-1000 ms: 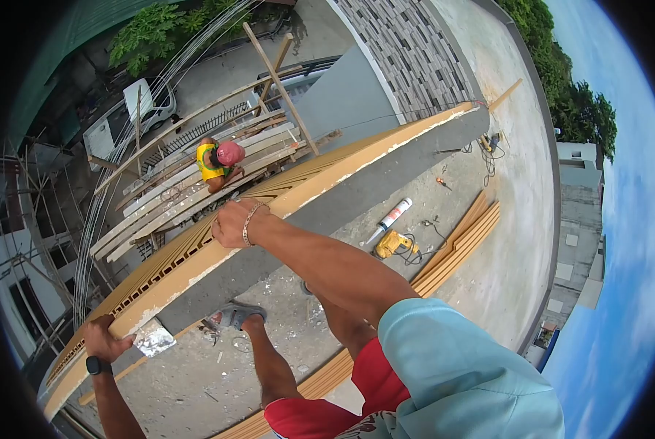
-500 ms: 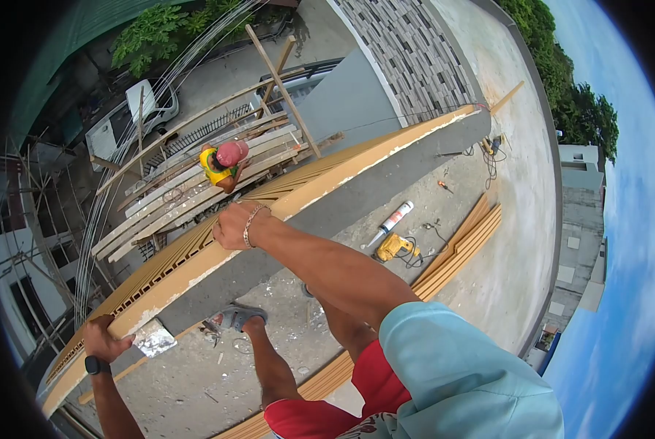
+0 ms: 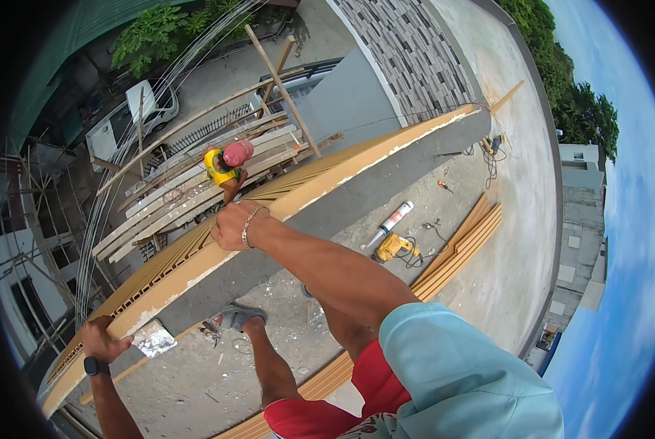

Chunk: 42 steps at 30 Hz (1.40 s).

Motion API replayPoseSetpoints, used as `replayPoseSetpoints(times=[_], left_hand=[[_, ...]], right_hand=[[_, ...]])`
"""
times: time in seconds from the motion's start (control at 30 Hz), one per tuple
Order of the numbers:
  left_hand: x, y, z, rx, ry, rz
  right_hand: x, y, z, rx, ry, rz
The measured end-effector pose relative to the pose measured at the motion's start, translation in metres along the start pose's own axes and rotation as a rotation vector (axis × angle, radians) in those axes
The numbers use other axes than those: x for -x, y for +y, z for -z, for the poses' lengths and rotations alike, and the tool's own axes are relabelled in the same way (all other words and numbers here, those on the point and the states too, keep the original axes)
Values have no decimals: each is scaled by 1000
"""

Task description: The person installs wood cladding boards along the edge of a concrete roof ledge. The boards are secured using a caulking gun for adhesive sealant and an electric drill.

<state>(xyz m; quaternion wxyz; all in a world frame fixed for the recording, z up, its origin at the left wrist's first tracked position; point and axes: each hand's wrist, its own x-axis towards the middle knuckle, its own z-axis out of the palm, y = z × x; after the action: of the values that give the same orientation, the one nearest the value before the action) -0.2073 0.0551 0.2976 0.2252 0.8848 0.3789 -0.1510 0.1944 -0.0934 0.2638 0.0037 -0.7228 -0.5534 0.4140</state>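
My left hand, with a dark watch on its wrist, is closed over the outer edge of a parapet, its thumb on the beige top. Further along that edge my right hand, wearing a chain bracelet, is closed with its fingers curled over the upper edge of the brown fluted panels on the outer face. The fingertips of both hands are hidden behind the edge. Just beyond my right hand, on the outer side, a co-worker in a yellow top and pink cap stretches an arm toward the panels.
Scaffold planks hold the co-worker below the parapet. On the concrete floor at my side lie a sealant tube, a yellow power tool with its cord, and stacked fluted strips. A whitish flat piece lies by my left hand.
The co-worker has shifted slightly right in view, and an arm now reaches to the panels near my right hand. My hands stay almost in place, with a very slight shift left.
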Motion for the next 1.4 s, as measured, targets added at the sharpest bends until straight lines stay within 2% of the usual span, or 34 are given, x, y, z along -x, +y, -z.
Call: replayPoseSetpoints(times=[0.5,0.67,0.8,0.87,1.1,1.4], left_hand=[[0,10,8,-7,31,16],[-3,19,17,-12,-39,34],[-2,9,10,-20,-5,7],[-2,9,11,-11,-9,15],[-4,6,12,-5,-51,16],[-4,-2,8,-16,23,-19]], right_hand=[[-2,0,1,-19,0,-19],[-1,-1,3,12,0,-6],[-1,-1,6,11,-13,-6],[-1,-3,10,17,-107,-40],[-2,-4,10,2,-85,-32],[0,-5,15,-1,-92,-51]])
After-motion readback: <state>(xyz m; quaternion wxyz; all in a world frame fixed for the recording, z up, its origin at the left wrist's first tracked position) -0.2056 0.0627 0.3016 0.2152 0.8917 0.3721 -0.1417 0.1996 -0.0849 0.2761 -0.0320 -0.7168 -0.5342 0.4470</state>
